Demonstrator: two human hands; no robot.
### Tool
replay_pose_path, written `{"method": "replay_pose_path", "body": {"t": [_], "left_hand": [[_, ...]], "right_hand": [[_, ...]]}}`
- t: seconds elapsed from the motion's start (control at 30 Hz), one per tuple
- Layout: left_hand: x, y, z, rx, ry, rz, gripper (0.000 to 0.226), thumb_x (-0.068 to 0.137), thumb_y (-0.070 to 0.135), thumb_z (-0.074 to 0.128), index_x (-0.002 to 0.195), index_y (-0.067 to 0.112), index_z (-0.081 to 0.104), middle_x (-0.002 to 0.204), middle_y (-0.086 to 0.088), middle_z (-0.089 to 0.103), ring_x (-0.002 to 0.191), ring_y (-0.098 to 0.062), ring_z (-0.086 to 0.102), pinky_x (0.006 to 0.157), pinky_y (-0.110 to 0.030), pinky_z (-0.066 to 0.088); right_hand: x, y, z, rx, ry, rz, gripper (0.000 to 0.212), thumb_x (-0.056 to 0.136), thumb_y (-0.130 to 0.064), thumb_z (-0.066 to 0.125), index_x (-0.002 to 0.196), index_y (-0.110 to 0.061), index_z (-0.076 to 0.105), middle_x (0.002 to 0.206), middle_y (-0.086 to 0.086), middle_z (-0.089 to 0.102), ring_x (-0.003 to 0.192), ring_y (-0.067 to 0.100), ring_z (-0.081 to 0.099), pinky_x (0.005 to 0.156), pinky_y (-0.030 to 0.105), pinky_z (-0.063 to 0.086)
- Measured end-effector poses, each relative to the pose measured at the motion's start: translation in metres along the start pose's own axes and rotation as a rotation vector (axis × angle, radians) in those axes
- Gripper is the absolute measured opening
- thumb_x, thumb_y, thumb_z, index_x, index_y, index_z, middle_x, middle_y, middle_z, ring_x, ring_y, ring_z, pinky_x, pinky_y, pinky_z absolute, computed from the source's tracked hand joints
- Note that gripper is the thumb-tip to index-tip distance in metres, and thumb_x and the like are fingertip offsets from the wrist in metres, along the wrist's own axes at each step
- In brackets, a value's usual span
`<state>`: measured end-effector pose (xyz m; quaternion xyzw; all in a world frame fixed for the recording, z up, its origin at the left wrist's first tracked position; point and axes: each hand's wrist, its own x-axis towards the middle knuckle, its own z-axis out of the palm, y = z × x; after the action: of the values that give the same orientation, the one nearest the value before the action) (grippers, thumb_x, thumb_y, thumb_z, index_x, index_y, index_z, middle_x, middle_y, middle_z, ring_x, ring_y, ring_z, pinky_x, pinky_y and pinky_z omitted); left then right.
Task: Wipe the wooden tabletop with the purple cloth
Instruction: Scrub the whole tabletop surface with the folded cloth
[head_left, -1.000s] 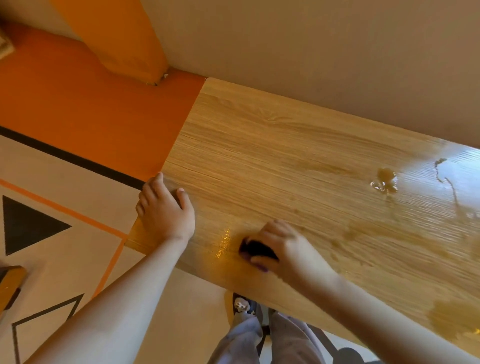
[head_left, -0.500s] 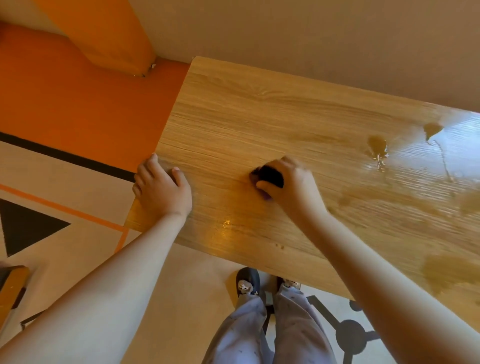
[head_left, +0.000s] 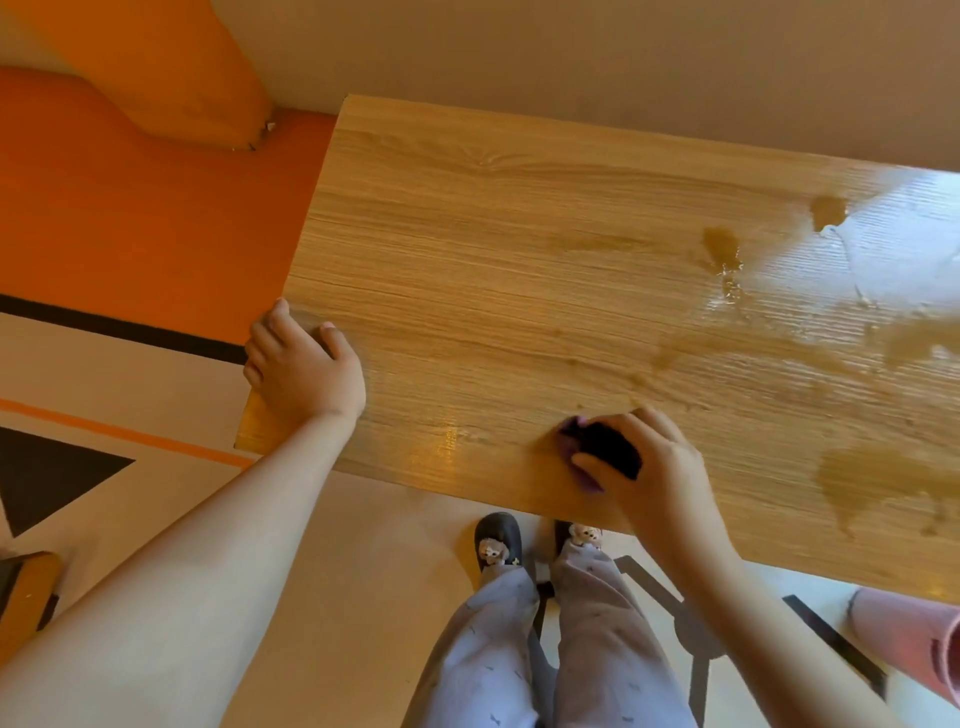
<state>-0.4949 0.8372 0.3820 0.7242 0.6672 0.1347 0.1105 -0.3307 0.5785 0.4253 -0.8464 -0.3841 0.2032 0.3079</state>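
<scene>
since half a second ago the right hand (head_left: 660, 467) has drawn the cloth (head_left: 605, 452) back from the middle of the tabletop (head_left: 519, 260) toward its near edge. its fingers are curled over the bunched cloth and the thumb pinches it from the near side, pressing it on the wood just inside that edge. only a dark wad with a purple fringe shows under the hand. the left hand (head_left: 306, 374) sits where it was, at the near left corner, fingers bent over the left edge and thumb lying on top, gripping the tabletop. wet patches (head_left: 722, 247) darken the wood right of the cloth, apart from it, and a pale glare lies at the far right. the far edge meets a beige wall (head_left: 623, 62). below the near edge stand two dark shoes (head_left: 497, 540) and pale trousers (head_left: 519, 649). orange floor (head_left: 130, 208) with a black stripe (head_left: 130, 327) runs left of the tabletop.
</scene>
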Motion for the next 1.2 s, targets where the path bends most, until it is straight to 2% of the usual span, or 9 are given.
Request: {"method": "replay_pose_path", "body": {"t": [0.07,0.17,0.23,0.33,0.5,0.67,0.87,1.07,1.2], "left_hand": [[0.0,0.001,0.0,-0.002,-0.005,0.001,0.052,0.094,0.031,0.04,0.141,0.009,0.035,0.144,-0.016,0.039,0.133,-0.035,0.034,0.108,-0.049,0.027],[0.001,0.001,0.0,-0.005,-0.005,0.002,0.053,0.094,0.032,0.039,0.141,0.008,0.035,0.144,-0.016,0.039,0.133,-0.036,0.034,0.108,-0.05,0.027],[0.0,0.0,0.0,-0.003,-0.008,0.006,0.053,0.094,0.032,0.038,0.141,0.008,0.035,0.144,-0.016,0.039,0.133,-0.036,0.034,0.108,-0.05,0.027],[0.001,0.001,-0.001,0.001,-0.014,-0.002,0.053,0.094,0.032,0.038,0.141,0.009,0.034,0.145,-0.016,0.038,0.134,-0.035,0.034,0.109,-0.049,0.027],[0.0,0.002,-0.002,0.005,-0.013,-0.001,0.052,0.095,0.032,0.038,0.142,0.008,0.034,0.145,-0.015,0.038,0.134,-0.034,0.033,0.109,-0.048,0.026],[0.001,0.003,-0.001,0.007,-0.008,-0.004,0.052,0.095,0.031,0.038,0.142,0.008,0.034,0.146,-0.015,0.037,0.135,-0.034,0.032,0.11,-0.048,0.025],[0.0,0.002,-0.001,0.014,-0.006,0.01,0.052,0.095,0.032,0.038,0.142,0.008,0.034,0.146,-0.015,0.037,0.135,-0.034,0.033,0.11,-0.047,0.025],[0.0,0.004,-0.002,0.026,-0.01,0.008,0.052,0.094,0.031,0.037,0.141,0.007,0.034,0.145,-0.016,0.037,0.133,-0.035,0.034,0.108,-0.048,0.025],[0.0,0.003,-0.003,0.022,-0.007,0.012,0.052,0.094,0.031,0.038,0.141,0.007,0.034,0.144,-0.017,0.038,0.133,-0.035,0.035,0.107,-0.047,0.025]], "right_hand": [[-0.01,0.02,-0.017,0.0,0.104,0.127,0.026,0.073,-0.017,0.078,0.097,-0.016,0.068,0.087,-0.005,0.055,0.082,0.014,0.053,0.071,0.01,0.039],[-0.032,0.035,-0.027,0.002,0.244,0.308,0.024,0.075,-0.016,0.076,0.096,-0.013,0.064,0.087,-0.004,0.053,0.076,0.019,0.054,0.061,0.031,0.046],[-0.047,0.034,-0.021,-0.039,0.328,0.367,0.024,0.075,-0.012,0.077,0.093,-0.009,0.062,0.085,0.001,0.053,0.075,0.019,0.051,0.065,0.018,0.037],[-0.057,0.01,0.004,-0.023,0.333,0.346,0.026,0.071,-0.011,0.08,0.09,-0.006,0.062,0.084,0.002,0.055,0.077,0.019,0.051,0.064,0.017,0.03],[-0.043,-0.054,0.074,0.08,0.097,0.127,0.03,0.067,-0.018,0.081,0.089,-0.013,0.062,0.086,-0.001,0.056,0.081,0.02,0.056,0.067,0.025,0.042],[-0.026,-0.078,0.093,0.119,0.06,0.1,0.025,0.075,-0.022,0.076,0.093,-0.013,0.062,0.087,0.0,0.056,0.085,0.02,0.055,0.066,0.024,0.041],[-0.056,-0.022,0.04,0.1,0.193,0.227,0.028,0.072,-0.018,0.08,0.093,-0.012,0.062,0.088,-0.002,0.056,0.084,0.015,0.054,0.07,0.024,0.044],[-0.09,0.034,-0.025,-0.003,0.426,0.51,0.019,0.078,-0.014,0.074,0.091,-0.009,0.06,0.084,0.0,0.052,0.083,0.025,0.056,0.068,0.017,0.035],[-0.076,0.017,-0.005,-0.018,0.408,0.424,0.022,0.075,-0.013,0.076,0.09,-0.005,0.061,0.084,0.003,0.055,0.081,0.026,0.056,0.067,0.02,0.033]]}}
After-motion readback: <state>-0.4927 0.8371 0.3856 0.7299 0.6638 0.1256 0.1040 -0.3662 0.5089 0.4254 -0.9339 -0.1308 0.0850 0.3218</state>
